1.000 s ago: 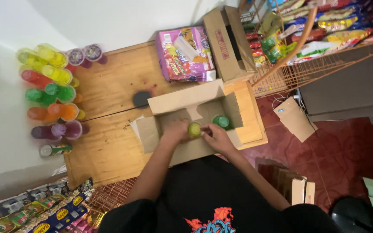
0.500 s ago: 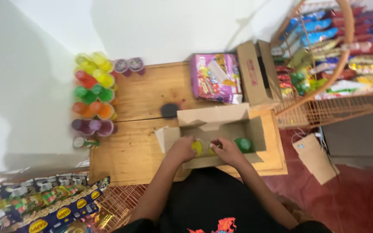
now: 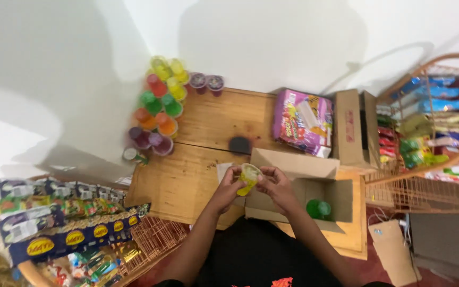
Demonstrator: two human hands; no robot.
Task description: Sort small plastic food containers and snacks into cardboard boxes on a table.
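Note:
Both hands hold a yellow jelly cup [image 3: 249,177] over the left edge of an open cardboard box [image 3: 299,187]. My left hand [image 3: 227,186] grips its left side and my right hand [image 3: 275,186] grips its right side. A green jelly cup [image 3: 319,209] lies inside the box at the right. The box sits on a wooden table [image 3: 187,175].
Stacked jelly cups in yellow, red, green, orange and purple [image 3: 158,106] stand at the table's left back by the white wall. A pink snack bag [image 3: 303,121] and a closed carton [image 3: 349,127] lie behind the box. Wire racks of snack packets stand at right [image 3: 426,133] and lower left [image 3: 70,228].
Both hands have lifted the yellow cup out of the box and moved it left over the box's edge. The camera view has shifted, with the table sitting further right.

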